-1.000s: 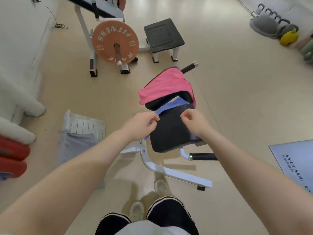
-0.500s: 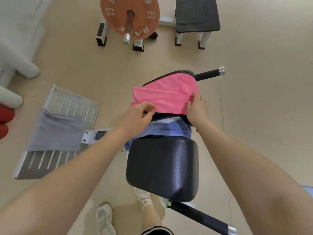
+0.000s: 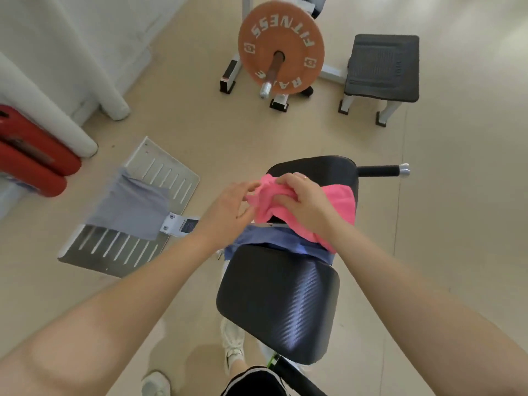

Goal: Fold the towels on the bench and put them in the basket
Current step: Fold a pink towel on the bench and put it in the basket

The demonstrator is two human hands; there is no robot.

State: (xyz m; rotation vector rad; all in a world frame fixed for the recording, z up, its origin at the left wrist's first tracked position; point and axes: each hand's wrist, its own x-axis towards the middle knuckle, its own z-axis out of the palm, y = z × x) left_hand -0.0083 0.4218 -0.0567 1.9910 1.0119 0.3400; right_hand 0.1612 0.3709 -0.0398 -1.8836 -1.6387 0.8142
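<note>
**Head view: I am bunching up the pink towel**

My right hand [image 3: 305,204] is curling its fingers [image 3: 281,200] round the pink towel [image 3: 340,200] on the far pad of the surface [image 3: 323,167]. My left hand [image 3: 231,205] is just beside it on the left, fingers loose, touching the towel's near corner. The towel is stretching away to my right. A blue towel [image 3: 274,242] is lying nearer me. I am seeing no basket.
</note>
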